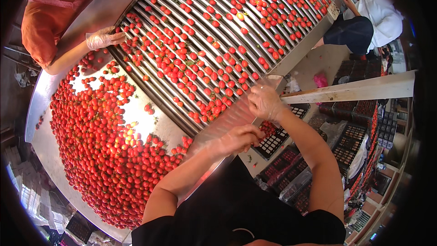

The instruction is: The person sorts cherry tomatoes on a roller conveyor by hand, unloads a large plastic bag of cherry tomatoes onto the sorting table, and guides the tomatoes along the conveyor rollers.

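Note:
My left hand (240, 139), in a clear plastic glove, is over the near metal side rail (218, 128) of the roller conveyor (205, 25). Its curled fingers point towards red cherry tomatoes (268, 129) lying in a black crate (273, 143) below the rail. Closer to the far end of that rail is my right hand (264, 101), also gloved, with its fingers bent inward. Whether either hand holds a tomato cannot be seen. Loose tomatoes (213, 106) rest on the rollers just beyond the rail.
A large heap of tomatoes (112, 150) covers much of the metal feed tray (44, 150) at left. Across the conveyor, a person's gloved hand (106, 37) touches its far edge. Another person (375, 17) sits at upper right. A pale beam (351, 87) and stacked crates (351, 140) stand at right.

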Action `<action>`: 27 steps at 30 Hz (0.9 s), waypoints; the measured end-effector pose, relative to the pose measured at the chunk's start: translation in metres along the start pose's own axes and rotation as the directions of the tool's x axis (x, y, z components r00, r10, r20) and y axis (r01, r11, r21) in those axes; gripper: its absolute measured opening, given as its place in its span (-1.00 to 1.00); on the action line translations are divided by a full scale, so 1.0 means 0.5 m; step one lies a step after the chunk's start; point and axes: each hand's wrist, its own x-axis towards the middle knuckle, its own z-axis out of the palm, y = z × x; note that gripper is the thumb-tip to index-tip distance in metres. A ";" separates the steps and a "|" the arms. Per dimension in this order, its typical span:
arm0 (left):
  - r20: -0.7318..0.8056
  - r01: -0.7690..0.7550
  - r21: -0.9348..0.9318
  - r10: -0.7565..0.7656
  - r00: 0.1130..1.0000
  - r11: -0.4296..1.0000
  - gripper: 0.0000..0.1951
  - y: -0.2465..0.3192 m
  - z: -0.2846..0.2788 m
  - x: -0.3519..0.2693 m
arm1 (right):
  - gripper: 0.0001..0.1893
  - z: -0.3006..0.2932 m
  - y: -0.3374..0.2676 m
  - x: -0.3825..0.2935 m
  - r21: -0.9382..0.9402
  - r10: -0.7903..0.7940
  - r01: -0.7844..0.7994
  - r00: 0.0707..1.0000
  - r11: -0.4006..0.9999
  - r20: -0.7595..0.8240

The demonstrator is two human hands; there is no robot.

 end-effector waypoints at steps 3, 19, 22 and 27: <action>-0.048 -0.199 0.544 0.267 0.962 0.815 -0.62 -0.022 0.072 0.069 | -0.86 0.008 -0.005 0.011 0.031 0.029 -0.030 0.999 0.999 0.026; -0.389 0.263 0.905 0.402 0.829 0.334 -0.66 0.057 -0.213 0.323 | -0.85 0.005 0.018 0.015 0.076 -0.007 0.004 0.999 0.997 0.044; -0.390 0.226 0.884 0.378 0.840 0.409 -0.73 0.048 -0.218 0.352 | -0.84 -0.013 0.011 0.014 0.084 -0.001 0.000 1.000 0.996 0.014; -0.465 -0.141 0.580 0.467 0.752 0.803 -0.83 0.047 -0.239 0.313 | -0.85 -0.004 0.031 0.011 0.074 0.005 -0.008 0.999 0.997 0.049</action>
